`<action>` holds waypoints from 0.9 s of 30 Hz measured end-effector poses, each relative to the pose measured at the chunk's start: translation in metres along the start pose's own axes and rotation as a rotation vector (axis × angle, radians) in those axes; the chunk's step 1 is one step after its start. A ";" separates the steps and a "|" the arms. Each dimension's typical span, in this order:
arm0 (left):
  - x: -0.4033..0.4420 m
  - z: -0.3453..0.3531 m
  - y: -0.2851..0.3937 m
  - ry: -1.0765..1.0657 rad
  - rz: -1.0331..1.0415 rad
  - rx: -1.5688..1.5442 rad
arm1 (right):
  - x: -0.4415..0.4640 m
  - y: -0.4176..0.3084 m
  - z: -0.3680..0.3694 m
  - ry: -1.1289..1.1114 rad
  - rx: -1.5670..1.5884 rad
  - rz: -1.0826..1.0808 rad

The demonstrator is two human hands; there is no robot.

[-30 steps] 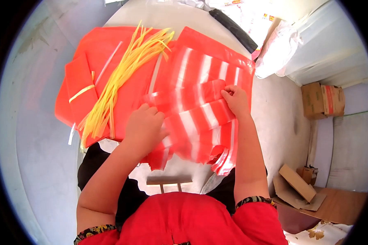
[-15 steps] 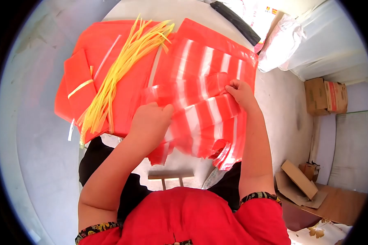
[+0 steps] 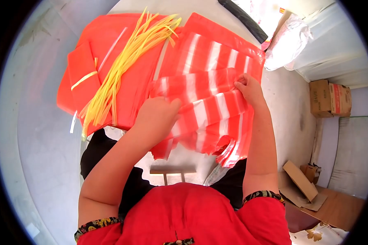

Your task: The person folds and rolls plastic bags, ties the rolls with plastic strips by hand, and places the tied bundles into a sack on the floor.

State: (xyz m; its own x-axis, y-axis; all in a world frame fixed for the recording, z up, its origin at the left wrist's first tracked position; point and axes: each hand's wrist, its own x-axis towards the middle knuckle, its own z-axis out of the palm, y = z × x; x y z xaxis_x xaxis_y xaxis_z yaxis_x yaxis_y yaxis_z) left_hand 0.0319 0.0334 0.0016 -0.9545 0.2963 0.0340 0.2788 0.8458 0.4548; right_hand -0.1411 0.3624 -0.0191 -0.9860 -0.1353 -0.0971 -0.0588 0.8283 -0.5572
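Red-and-white striped plastic sheets (image 3: 212, 83) lie over the right part of the table, the upper layer folded and its lower edge hanging ragged toward my lap. My right hand (image 3: 249, 90) pinches the fold's right end between thumb and fingers. At the fold's left side is my left hand (image 3: 158, 118), its fingers curled against the plastic; their tips are partly hidden. A bundle of yellow strips (image 3: 118, 67) lies on plain red sheets (image 3: 139, 73) to the left. Beside it sits a folded red packet (image 3: 82, 67) with a yellow tie round it.
A black roll (image 3: 243, 20) and a white plastic bag (image 3: 289, 43) are at the table's far right. Cardboard boxes (image 3: 329, 99) stand against the right wall. Flattened cardboard (image 3: 300, 181) rests on a brown surface at lower right. A wooden stool (image 3: 173, 170) shows below the table.
My left hand has moved slightly up and right along the striped plastic. My right hand keeps its pinch at the fold's end. The whole view has shifted a little.
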 end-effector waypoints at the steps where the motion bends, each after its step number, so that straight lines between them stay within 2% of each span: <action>1: 0.001 0.000 0.000 -0.016 -0.017 0.009 | -0.007 -0.013 -0.001 0.083 -0.066 0.002; 2: 0.002 0.000 0.000 -0.034 -0.032 0.017 | -0.014 -0.021 0.002 0.167 -0.132 0.006; 5: 0.002 -0.001 0.002 -0.066 -0.078 -0.002 | -0.030 -0.019 0.022 0.172 0.011 -0.442; 7: 0.003 -0.005 0.005 -0.084 -0.116 -0.094 | -0.053 -0.050 0.025 -0.093 0.048 -0.639; 10: 0.003 -0.018 0.009 -0.129 -0.168 -0.284 | -0.074 -0.085 0.026 -0.299 -0.005 -0.686; 11: 0.001 -0.021 0.009 -0.145 -0.184 -0.358 | -0.074 -0.090 0.026 -0.319 -0.017 -0.692; 14: -0.007 -0.028 0.003 -0.229 -0.214 -0.444 | -0.071 -0.096 0.016 -0.467 -0.109 -0.490; 17: -0.011 -0.020 -0.007 -0.273 -0.179 -0.514 | -0.076 -0.109 0.002 -0.540 -0.147 -0.376; 23: -0.008 -0.012 -0.009 -0.348 -0.282 -0.812 | -0.068 -0.115 0.003 -0.597 -0.066 -0.368; 26: -0.008 -0.005 -0.011 -0.336 -0.313 -0.886 | -0.058 -0.121 0.009 -0.622 -0.184 -0.314; 27: -0.007 -0.007 -0.011 -0.318 -0.301 -0.764 | -0.055 -0.120 0.013 -0.579 -0.174 -0.345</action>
State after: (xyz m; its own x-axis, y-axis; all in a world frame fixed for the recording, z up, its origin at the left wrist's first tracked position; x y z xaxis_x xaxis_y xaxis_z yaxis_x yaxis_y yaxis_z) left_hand 0.0344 0.0193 0.0028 -0.8696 0.3143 -0.3809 -0.2357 0.4137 0.8794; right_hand -0.0779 0.2640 0.0425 -0.6676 -0.6345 -0.3895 -0.4255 0.7545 -0.4997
